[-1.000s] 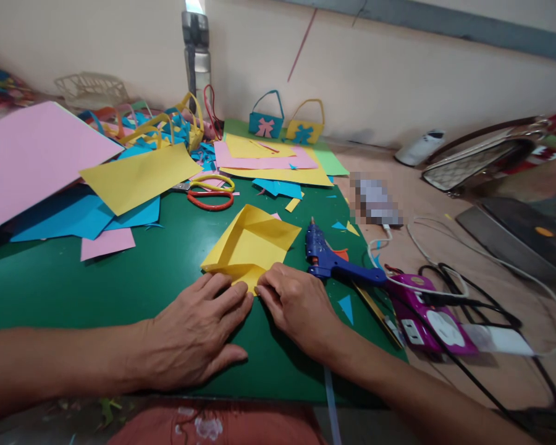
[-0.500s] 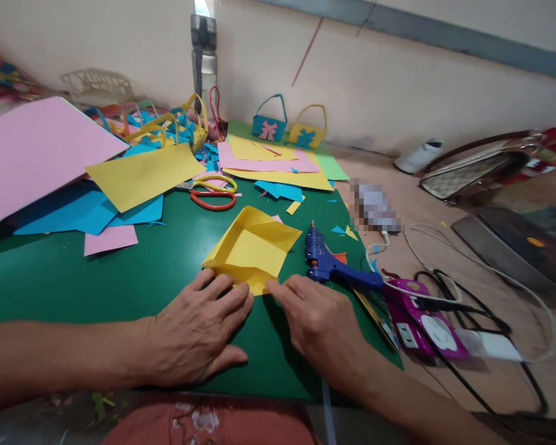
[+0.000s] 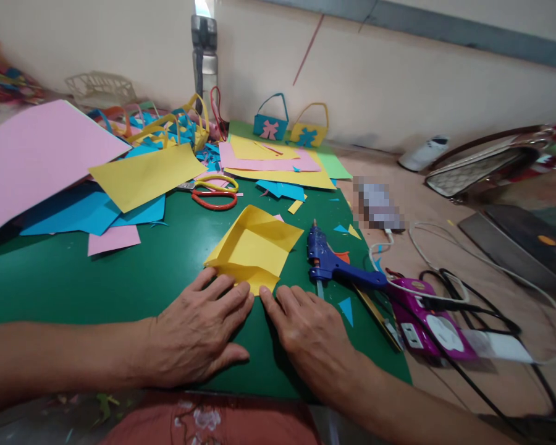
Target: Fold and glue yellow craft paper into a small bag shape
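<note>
A folded yellow paper (image 3: 259, 247), with raised side flaps and a flat bottom, lies on the green table in front of me. My left hand (image 3: 204, 327) rests flat on its near left edge, fingers stretched out and thumb apart. The index finger of my right hand (image 3: 310, 334) presses on the near flap, close to the left fingertips; its other fingers are bent and its thumb is hidden. Just right of the paper lies a blue glue gun (image 3: 322, 253), nozzle pointing away from me.
Red-and-yellow-handled scissors (image 3: 215, 191) lie behind the paper. Pink sheets (image 3: 41, 161) and blue sheets (image 3: 69, 210) cover the left side. Two small paper bags (image 3: 269, 127) stand at the back. A purple power strip (image 3: 426, 327) and cables sit at the right, near a phone (image 3: 380, 204).
My right hand has slid left along the near flap, its index finger now closer to my left hand. A blue scrap beside it has come into view. The left hand stays put.
</note>
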Demonstrator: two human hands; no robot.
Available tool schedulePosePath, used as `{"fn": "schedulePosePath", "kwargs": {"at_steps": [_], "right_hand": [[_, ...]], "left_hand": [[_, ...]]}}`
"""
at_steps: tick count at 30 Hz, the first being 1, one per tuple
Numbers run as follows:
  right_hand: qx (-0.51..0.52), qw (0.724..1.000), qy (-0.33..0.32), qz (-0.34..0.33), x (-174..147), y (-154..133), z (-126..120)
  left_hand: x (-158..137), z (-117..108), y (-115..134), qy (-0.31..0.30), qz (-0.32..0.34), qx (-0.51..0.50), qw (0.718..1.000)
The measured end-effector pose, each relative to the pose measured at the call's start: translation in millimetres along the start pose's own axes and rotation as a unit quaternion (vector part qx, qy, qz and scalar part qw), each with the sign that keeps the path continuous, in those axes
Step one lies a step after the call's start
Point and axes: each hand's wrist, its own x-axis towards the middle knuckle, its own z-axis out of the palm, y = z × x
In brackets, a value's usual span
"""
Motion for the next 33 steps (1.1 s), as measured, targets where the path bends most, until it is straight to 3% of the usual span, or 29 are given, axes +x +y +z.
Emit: {"fn": "schedulePosePath", "kwargs": {"at_steps": [6, 11, 22, 33], "right_hand": [[-0.001, 0.999, 0.025, -0.022, -2.7, 3.2, 2.1], [0.023, 0.999, -0.002, -0.034, -1.8, 5.1, 2.6], [0.048, 0.997, -0.061, 0.015, 9.9, 3.7, -2.2], [0.053, 0.998, -0.006, -0.022, 0.7, 5.0, 4.1]], "left_hand": [[0.1, -1.1, 1.7, 0.011, 0.002, 0.009, 1.000], [2.2, -1.4, 3.3, 0.003, 0.001, 0.010, 1.000], [1.9, 3.0, 8.4, 0.027, -0.023, 0.022, 0.999], [-0.1, 4.5, 11.1, 0.065, -0.016, 0.024, 0.997]]}}
